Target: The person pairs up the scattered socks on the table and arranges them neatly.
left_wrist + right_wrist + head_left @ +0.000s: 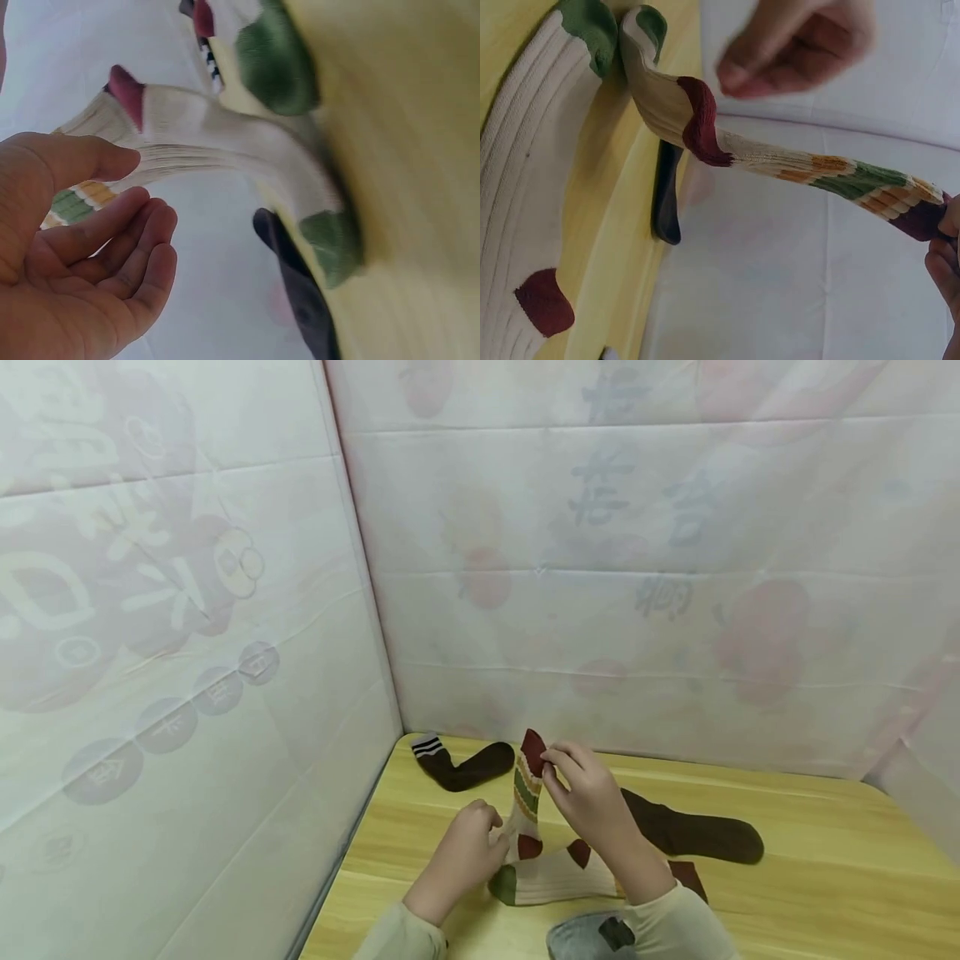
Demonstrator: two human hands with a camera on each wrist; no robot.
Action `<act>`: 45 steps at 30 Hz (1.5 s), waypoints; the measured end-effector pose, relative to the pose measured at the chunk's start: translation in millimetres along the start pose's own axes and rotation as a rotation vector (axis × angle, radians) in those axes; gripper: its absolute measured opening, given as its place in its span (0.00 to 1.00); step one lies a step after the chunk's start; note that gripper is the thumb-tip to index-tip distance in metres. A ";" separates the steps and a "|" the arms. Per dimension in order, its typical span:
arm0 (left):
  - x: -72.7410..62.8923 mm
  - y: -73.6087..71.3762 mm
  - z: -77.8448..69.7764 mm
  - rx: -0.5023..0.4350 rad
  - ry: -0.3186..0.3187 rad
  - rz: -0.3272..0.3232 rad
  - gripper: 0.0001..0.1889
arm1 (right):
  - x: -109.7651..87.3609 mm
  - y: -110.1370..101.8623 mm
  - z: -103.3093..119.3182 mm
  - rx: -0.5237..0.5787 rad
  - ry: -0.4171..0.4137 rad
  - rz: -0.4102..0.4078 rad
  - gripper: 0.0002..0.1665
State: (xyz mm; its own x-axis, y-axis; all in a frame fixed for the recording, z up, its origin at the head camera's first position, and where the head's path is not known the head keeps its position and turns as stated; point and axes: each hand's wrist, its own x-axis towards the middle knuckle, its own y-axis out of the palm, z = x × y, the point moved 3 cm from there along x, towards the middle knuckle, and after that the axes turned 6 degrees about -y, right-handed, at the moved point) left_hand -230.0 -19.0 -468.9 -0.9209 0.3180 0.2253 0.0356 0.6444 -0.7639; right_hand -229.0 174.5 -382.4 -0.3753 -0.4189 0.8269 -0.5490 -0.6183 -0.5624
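My right hand [588,793] pinches the dark red cuff of a cream sock [527,792] with green and orange bands, holding it up off the table. Its red heel and green toe [330,244] hang lower, the toe close to the tabletop. Beside the sock's lower part is my left hand [468,845], fingers loosely bent, with a gap between thumb and fingertips [161,217] and nothing held. A matching sock [558,878] lies flat below, its green toe to the left and part of it hidden under my right forearm.
A dark brown sock [471,770] with a striped cuff lies bent at the table's back left. Another dark sock [697,835] lies to the right. A grey item with a black patch [577,935] is at the front edge. Fabric walls [637,652] stand behind and left.
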 end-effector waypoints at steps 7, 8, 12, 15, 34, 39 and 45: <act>11.3 -7.1 -14.4 -0.008 0.052 -0.077 0.10 | -2.5 1.8 3.9 -0.008 -0.016 0.006 0.06; 12.3 -7.9 -15.4 -0.011 0.052 -0.079 0.10 | -2.7 1.7 4.2 -0.008 -0.014 0.008 0.07; 17.6 -12.9 -17.9 -0.051 0.044 -0.064 0.11 | -2.1 0.7 5.8 -0.017 -0.024 0.011 0.10; 23.5 -16.3 -17.1 -0.116 0.024 -0.042 0.12 | -0.8 -0.9 7.6 -0.024 -0.042 0.020 0.12; 58.4 -41.9 -24.5 -0.491 -0.030 0.028 0.19 | -5.4 1.4 14.6 -0.025 -0.103 0.026 0.10; 62.9 -48.8 -33.3 -0.490 0.000 0.041 0.17 | -5.5 2.2 15.0 -0.026 -0.114 0.016 0.13; 63.4 -54.9 -39.6 -0.507 0.025 0.051 0.13 | -7.2 2.4 14.8 -0.009 -0.086 0.027 0.14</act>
State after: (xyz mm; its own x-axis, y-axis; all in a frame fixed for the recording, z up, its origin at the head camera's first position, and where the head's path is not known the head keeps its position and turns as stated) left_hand -274.9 -6.6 -388.7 -0.9038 0.3703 0.2144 0.2700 0.8822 -0.3857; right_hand -216.5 166.2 -389.6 -0.3250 -0.4908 0.8084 -0.5465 -0.6001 -0.5841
